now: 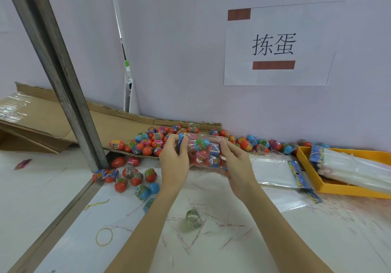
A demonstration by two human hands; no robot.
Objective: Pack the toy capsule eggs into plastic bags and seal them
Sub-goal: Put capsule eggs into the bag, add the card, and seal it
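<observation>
Both hands are closed on a filled plastic bag (pixel 204 152) of capsule eggs at the centre of the frame: its printed header end is pinched by the left hand (pixel 174 158), its other end is gripped by the right hand (pixel 237 164). Loose eggs (pixel 135 177) are scattered to the left, empty bags (pixel 277 173) lie right, beside an orange tray (pixel 338 187).

In front of me stands a pale lilac wall (pixel 179 50) with a white paper sign (pixel 279 44) taped on. A grey metal post (pixel 57 71) slants down to my white tabletop (pixel 275 241), with flattened cardboard (pixel 42 120) behind it.
</observation>
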